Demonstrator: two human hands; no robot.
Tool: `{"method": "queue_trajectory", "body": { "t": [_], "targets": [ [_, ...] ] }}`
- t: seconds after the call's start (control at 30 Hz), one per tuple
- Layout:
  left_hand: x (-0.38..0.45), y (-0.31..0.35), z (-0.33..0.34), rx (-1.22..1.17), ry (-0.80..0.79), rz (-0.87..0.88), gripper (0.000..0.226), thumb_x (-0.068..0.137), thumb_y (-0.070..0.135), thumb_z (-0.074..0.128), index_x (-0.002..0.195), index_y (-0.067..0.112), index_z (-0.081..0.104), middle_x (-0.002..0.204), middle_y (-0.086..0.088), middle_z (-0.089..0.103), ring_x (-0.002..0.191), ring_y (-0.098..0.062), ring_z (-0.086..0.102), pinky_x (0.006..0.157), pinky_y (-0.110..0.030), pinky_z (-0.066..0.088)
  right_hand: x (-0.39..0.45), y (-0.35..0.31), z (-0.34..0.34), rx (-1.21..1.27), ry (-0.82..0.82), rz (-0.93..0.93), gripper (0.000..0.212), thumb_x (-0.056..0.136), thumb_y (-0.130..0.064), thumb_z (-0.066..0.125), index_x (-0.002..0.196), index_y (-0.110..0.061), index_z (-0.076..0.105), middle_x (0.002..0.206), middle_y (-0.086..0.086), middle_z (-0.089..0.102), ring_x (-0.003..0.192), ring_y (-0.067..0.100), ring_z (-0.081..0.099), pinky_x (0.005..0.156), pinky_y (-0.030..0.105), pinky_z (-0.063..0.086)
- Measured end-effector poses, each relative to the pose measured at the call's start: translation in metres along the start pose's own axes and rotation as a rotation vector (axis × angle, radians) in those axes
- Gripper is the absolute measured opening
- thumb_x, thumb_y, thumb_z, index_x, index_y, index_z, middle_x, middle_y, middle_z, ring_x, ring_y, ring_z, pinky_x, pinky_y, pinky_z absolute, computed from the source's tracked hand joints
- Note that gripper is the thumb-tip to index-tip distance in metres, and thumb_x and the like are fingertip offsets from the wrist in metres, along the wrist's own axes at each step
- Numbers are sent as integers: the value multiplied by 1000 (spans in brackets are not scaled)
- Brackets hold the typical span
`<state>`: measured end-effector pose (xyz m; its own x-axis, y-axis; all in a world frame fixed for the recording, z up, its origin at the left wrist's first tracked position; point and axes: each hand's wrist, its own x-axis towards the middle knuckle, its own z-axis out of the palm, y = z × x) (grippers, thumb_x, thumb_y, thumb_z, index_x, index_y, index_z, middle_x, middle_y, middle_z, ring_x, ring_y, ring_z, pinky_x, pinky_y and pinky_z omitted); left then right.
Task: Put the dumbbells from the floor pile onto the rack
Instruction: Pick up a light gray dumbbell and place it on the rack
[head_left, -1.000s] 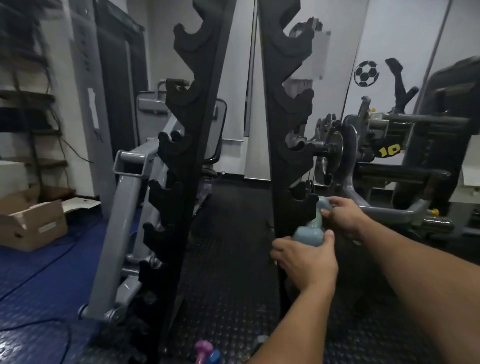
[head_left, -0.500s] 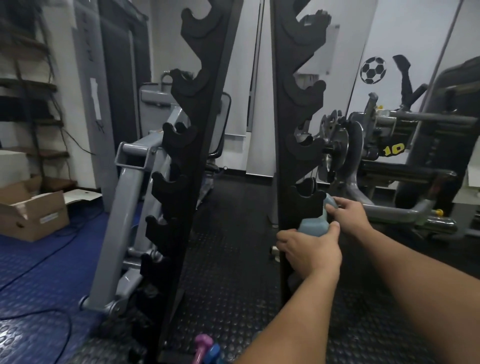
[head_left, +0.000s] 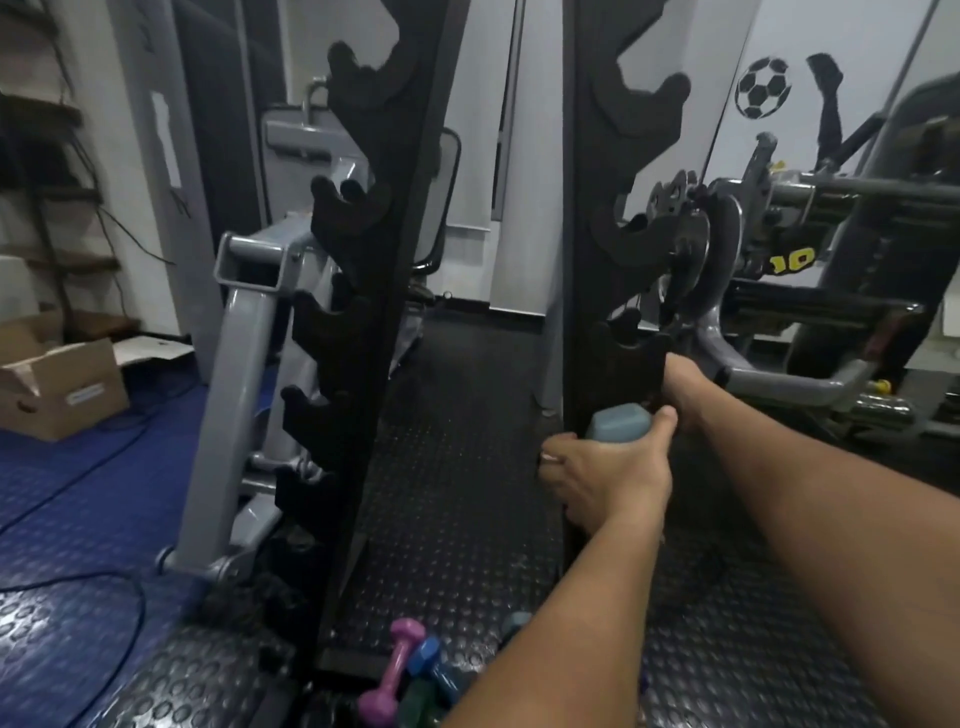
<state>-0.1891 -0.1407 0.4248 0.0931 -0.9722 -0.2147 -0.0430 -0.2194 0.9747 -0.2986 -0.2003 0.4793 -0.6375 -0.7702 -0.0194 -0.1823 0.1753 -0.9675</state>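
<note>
Both hands on the light-blue dumbbell (head_left: 618, 427) at the rack's right upright (head_left: 592, 291), low down: left hand (head_left: 608, 480) fingers wrap its near head, right hand (head_left: 685, 397) grips the far end. Pink dumbbell (head_left: 392, 675) waits on the floor.

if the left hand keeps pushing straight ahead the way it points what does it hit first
Probably the black notched rack upright: the left hand, gripping the pale blue dumbbell, points toward its lower cradles, though depth is unclear.

Grey-blue dumbbell (head_left: 618, 427) lower at rack (head_left: 592, 322).
</note>
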Motion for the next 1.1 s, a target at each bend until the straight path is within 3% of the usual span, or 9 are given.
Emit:
{"method": "queue_trajectory", "body": {
  "t": [0.2,0.3,0.37,0.47,0.6,0.73,0.87,0.93,1.1],
  "targets": [
    [10,-7,-15,121,1,290,99,48,83,75,122,26,42,122,0,43,119,-24,46,100,-45,47,-10,10,1,165,-107,18,24,101,-12,51,80,-11,63,68,2,71,73,18,64,57,22,56],
    [12,-13,-18,111,-36,352,99,51,84,74,125,25,43,122,1,43,119,-21,45,99,-42,46,-12,10,-7,36,-189,-11,18,98,-17,55,90,-7,69,95,10,71,95,28,67,85,36,55],
    [15,-19,-21,106,-40,410,100,51,86,72,126,25,43,122,2,44,119,-20,45,100,-41,46,-14,10,-11,-70,-190,-57,23,97,-18,55,100,-2,70,99,12,70,92,27,63,76,33,52],
    [18,-29,-27,125,-62,487,102,53,90,67,129,26,43,124,2,44,121,-20,46,102,-43,47,-16,12,-15,-130,-140,-109,21,97,-21,54,85,-12,67,86,3,66,82,20,59,63,28,44],
    [19,-40,-37,144,-63,517,97,62,89,62,133,25,41,128,0,44,123,-22,48,103,-46,47,-17,28,-21,-193,-129,-154,23,96,-34,55,92,-18,71,102,0,70,97,18,67,81,33,53],
    [15,-58,-44,211,-102,512,92,69,89,56,132,24,41,126,1,43,122,-23,50,102,-47,47,-39,50,-31,-167,-75,-155,39,92,-50,58,107,-16,72,96,3,70,81,18,64,74,36,50],
    [10,-87,-52,287,-157,526,86,73,86,56,132,25,45,123,4,43,119,-20,51,102,-42,48,-60,83,-44,-127,-49,-81,67,72,-66,61,113,-15,73,99,8,71,82,23,65,71,37,50],
    [6,-104,-56,303,-193,527,81,75,82,59,131,25,48,124,4,45,118,-19,52,102,-39,47,-69,108,-49,-86,-35,-13,63,65,-70,64,103,-20,73,91,5,69,79,22,63,68,37,49],
    [-5,-164,-70,407,-310,510,68,80,76,61,125,26,54,121,3,48,107,-15,54,93,-32,48,-113,188,-51,-35,30,116,34,81,-60,64,90,-27,67,101,4,71,90,23,66,77,40,51]
  ]
}}
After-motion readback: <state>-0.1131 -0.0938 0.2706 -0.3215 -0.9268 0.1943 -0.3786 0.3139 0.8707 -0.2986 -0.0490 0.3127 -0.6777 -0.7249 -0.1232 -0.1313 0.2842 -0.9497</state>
